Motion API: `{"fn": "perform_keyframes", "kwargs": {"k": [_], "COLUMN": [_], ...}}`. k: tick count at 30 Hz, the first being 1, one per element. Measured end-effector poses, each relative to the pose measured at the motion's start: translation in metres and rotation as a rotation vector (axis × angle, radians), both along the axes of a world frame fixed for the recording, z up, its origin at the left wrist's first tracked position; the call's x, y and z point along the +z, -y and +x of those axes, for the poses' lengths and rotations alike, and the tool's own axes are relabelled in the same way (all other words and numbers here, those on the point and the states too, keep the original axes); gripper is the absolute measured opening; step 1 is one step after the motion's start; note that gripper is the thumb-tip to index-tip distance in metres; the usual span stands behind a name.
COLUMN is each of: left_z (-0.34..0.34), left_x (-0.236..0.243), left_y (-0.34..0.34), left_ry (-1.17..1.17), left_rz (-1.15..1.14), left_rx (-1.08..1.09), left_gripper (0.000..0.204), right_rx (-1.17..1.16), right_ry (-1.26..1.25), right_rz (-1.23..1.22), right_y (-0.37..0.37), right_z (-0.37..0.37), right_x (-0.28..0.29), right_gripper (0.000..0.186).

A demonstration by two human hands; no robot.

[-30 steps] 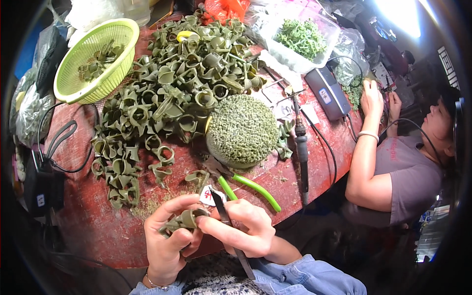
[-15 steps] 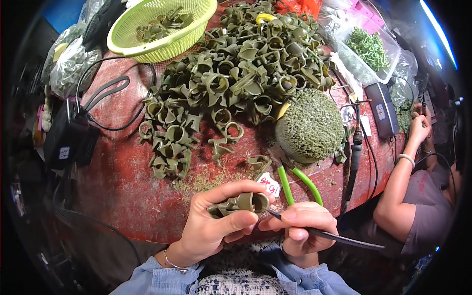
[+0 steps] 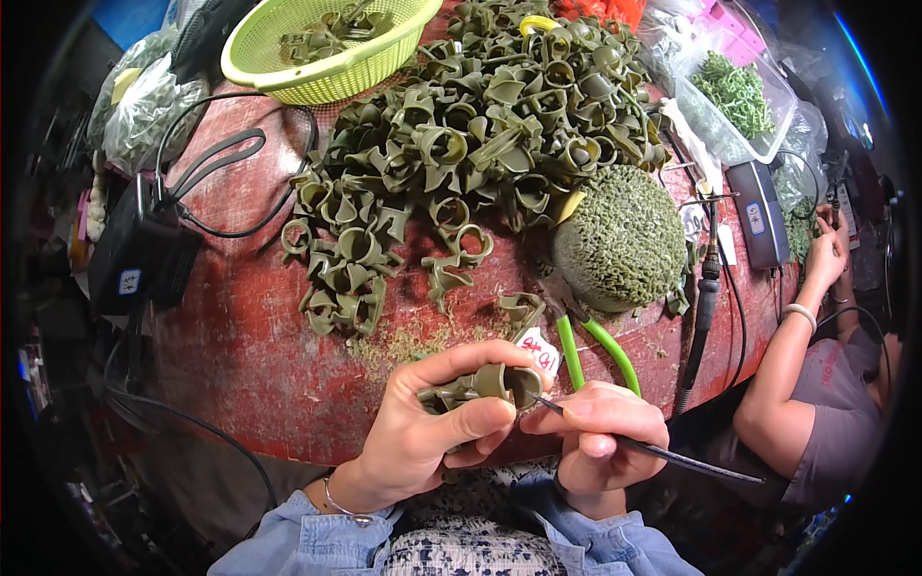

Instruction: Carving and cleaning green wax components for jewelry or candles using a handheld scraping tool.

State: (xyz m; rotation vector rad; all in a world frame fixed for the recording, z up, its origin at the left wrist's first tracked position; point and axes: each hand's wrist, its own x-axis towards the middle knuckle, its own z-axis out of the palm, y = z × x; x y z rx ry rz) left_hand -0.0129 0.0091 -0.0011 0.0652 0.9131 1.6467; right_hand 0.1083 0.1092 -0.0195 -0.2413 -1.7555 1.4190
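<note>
In the head view my left hand (image 3: 413, 432) grips an olive-green plastic part (image 3: 499, 383) with a round cupped opening. My right hand (image 3: 605, 442) pinches a thin dark tool (image 3: 691, 458), whose narrow tip meets that cup. Beyond my hands lie green-handled pliers (image 3: 606, 346), a small white label (image 3: 538, 351), a loose green part (image 3: 520, 309) and green crumbs on the red worn tabletop (image 3: 221, 365). A large pile of similar parts (image 3: 490, 125) covers the middle, beside a round green textured block (image 3: 624, 240).
A lime basket (image 3: 328, 64) stands at back left, near bags (image 3: 144, 125) and a black powered unit (image 3: 134, 259). At right are a clear tub (image 3: 768, 134), a dark box (image 3: 759, 216) and a corded tool (image 3: 701, 317). A co-worker's arm (image 3: 797, 346) is at far right.
My view has shifted, so the scene sits farther right. My right hand's tool has swung from upright to slanted, its tip now at the cup in my left hand.
</note>
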Motion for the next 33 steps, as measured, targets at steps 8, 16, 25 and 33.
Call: {"fn": "perform_keyframes", "kwargs": {"k": [8,16,25,33], "left_z": [-0.001,-0.002,-0.002,-0.002], "left_x": [-0.001,0.000,0.002,0.004], "left_y": [0.000,0.002,0.001,-0.001], "left_ry": [0.005,0.046,0.071,0.106], "left_rz": [0.000,-0.020,0.001,0.001], "left_rx": [-0.037,-0.051,-0.061,-0.084], "left_gripper": [0.039,0.037,0.037,0.037], "right_rx": [0.080,-0.025,0.081,0.023], "right_ry": [-0.065,-0.061,-0.067,-0.076], "right_rz": [0.074,0.023,0.101,0.120], "right_y": [-0.007,0.004,-0.005,-0.005], "right_z": [0.001,-0.003,0.002,0.002], "right_x": [0.001,-0.002,0.003,-0.001], "right_gripper": [0.022,0.022,0.022,0.026]}}
